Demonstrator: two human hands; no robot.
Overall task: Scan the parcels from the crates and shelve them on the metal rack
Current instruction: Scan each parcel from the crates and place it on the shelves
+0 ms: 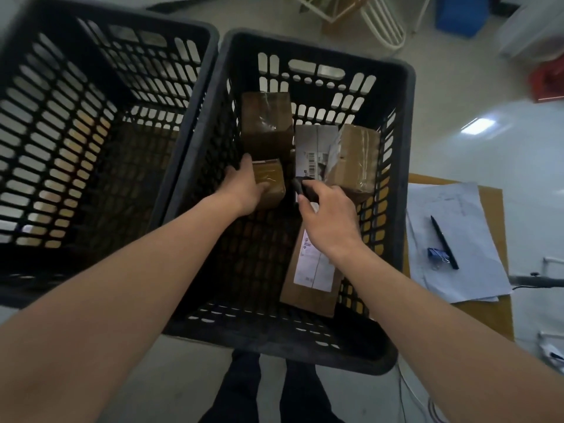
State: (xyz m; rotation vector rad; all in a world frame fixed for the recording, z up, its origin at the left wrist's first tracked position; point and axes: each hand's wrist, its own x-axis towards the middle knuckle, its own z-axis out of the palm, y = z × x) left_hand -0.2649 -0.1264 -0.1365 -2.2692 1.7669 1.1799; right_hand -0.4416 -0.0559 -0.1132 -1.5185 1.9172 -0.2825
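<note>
In the right crate (406,178), a black scanner (302,190) is gripped by the right hand (331,221) while, just left and slightly farther, a small box (270,181) is clasped by the left hand (244,187), its barcode unseen.

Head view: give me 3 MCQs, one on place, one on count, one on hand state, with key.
1. Where is the pen?
A. on the papers right of the crate
B. in the left crate
C. on the floor

2. How many black crates are in view?
A. one
B. two
C. four

3. What is the left hand doing?
A. hanging idle
B. holding the pen
C. gripping a small parcel

Key: A, it lies on the sheets by a blue clip; B, left crate and right crate stand side by side; C, fingers wrap the box.
</note>
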